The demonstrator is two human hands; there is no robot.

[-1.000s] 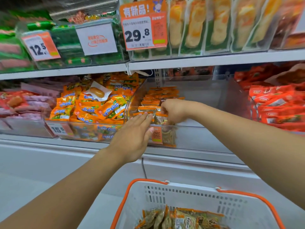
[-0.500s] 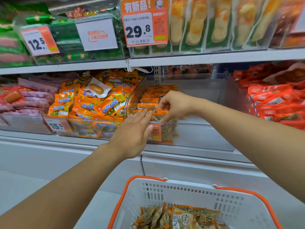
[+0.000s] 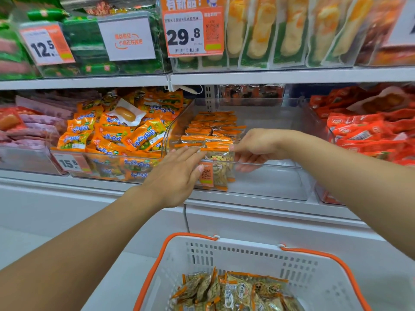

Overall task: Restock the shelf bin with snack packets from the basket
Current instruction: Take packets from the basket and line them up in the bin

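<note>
A clear plastic shelf bin (image 3: 269, 176) stands on the middle shelf, its left part filled with rows of orange-edged snack packets (image 3: 213, 129). My left hand (image 3: 177, 171) lies flat with straight fingers against the bin's front left, fingertips touching the front packets. My right hand (image 3: 256, 147) reaches over the bin's front edge, fingers extended against the right side of the front packets (image 3: 219, 162). Below, a white basket (image 3: 314, 277) with orange handles holds several more of the same packets (image 3: 233, 290).
An orange packet bin (image 3: 116, 135) sits to the left, red packets (image 3: 368, 131) to the right. Price tags 15.5 (image 3: 69, 163), 12.5 and 29.8 (image 3: 193, 32) hang on the shelves. The right part of the clear bin holds nothing. The upper shelf edge (image 3: 269, 76) runs just above.
My right hand has shifted to the right, from on top of the front packets to their right side, with fingers straighter. My left hand stays against the bin front.
</note>
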